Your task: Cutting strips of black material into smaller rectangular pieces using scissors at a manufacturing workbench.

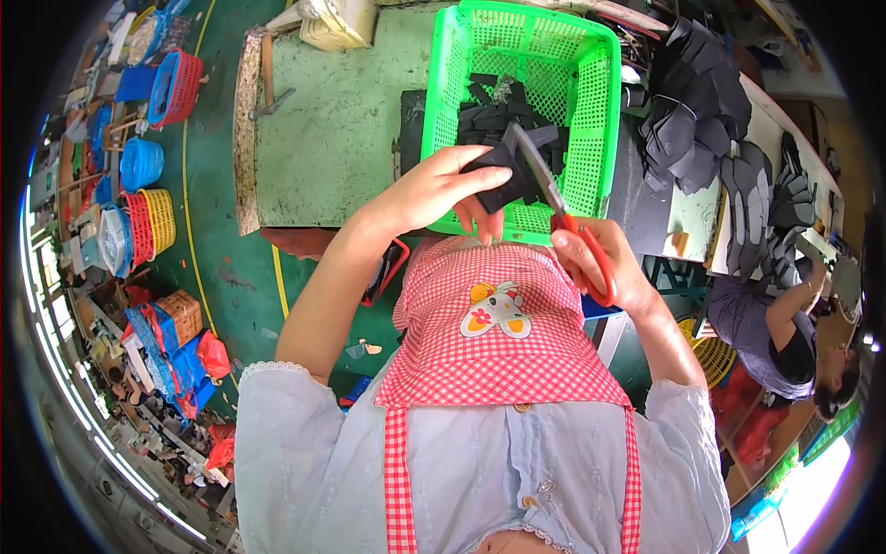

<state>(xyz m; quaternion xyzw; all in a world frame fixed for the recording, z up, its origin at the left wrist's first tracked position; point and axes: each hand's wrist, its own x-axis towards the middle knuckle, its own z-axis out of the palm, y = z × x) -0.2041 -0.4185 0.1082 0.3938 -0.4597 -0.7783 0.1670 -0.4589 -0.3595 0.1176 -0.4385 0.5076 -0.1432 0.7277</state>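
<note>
My left hand [452, 189] is closed on a black flat piece [498, 189], thumb on top and fingers beneath. In my right hand [604, 263] are scissors with red handles [602, 268]; their metal blades [537, 166] point up and left, beside the black piece. Whether the blades touch the piece I cannot tell. Both hands are over the near side of a green plastic basket [604, 111]. Several small black pieces [503, 111] lie loose inside it.
The basket rests on a worn green table [332, 138], where a hammer [275, 102] lies at the left. Stacks of black cut sheets [697, 111] are at the right. Another person [771, 323] works at far right. Red, blue and yellow baskets [152, 222] line the left floor.
</note>
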